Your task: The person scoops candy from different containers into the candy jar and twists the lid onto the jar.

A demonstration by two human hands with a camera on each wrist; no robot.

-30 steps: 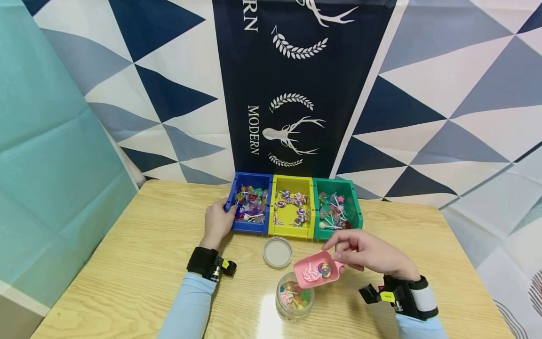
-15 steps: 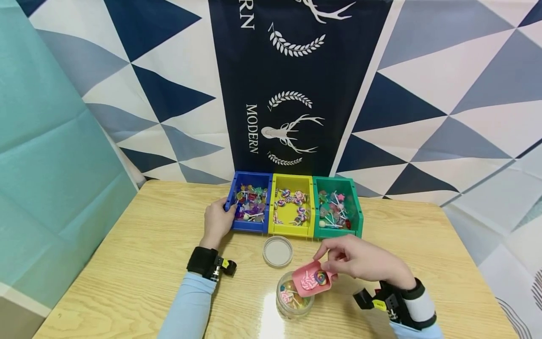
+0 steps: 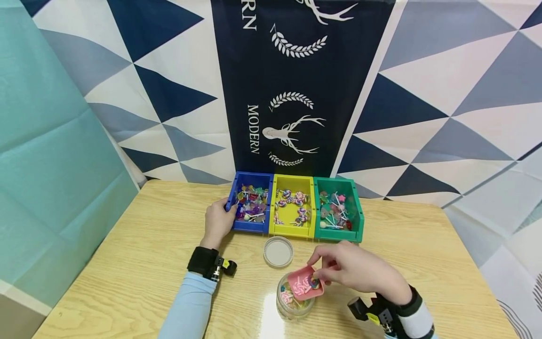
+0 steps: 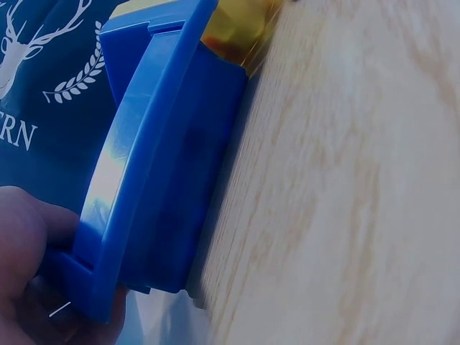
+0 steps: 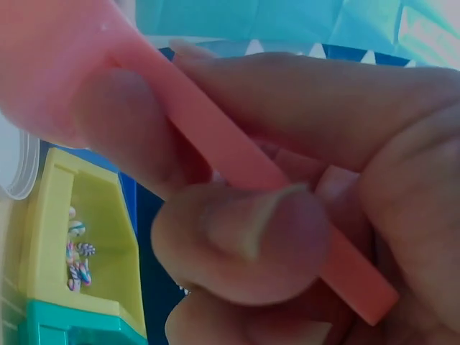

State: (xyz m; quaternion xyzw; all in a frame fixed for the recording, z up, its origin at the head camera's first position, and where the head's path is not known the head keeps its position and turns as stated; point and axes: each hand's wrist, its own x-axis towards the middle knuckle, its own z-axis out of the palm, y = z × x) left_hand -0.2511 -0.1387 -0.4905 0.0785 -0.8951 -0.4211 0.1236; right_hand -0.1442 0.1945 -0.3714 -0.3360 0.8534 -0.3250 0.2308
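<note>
My right hand (image 3: 357,268) holds a pink scoop (image 3: 301,292) by its handle, fingers and thumb wrapped along it in the right wrist view. The scoop carries pink-and-white candies and a round rainbow-swirl candy (image 3: 314,282). It hangs tilted over the mouth of a clear jar (image 3: 292,312), which has colourful candies inside. With thumb and fingers, my left hand (image 3: 218,221) grips the left rim of the blue bin (image 3: 249,227); the left wrist view shows the thumb over that blue edge (image 4: 136,158).
A yellow bin (image 3: 292,230) with swirl candies and a green bin (image 3: 359,221) with lollipops stand joined to the blue one, against the patterned backdrop. A round lid (image 3: 278,252) lies flat between the bins and the jar on the wooden table (image 3: 139,263).
My right hand has brought the scoop left and down over the jar, tipping it more steeply. The left hand stays on the blue bin.
</note>
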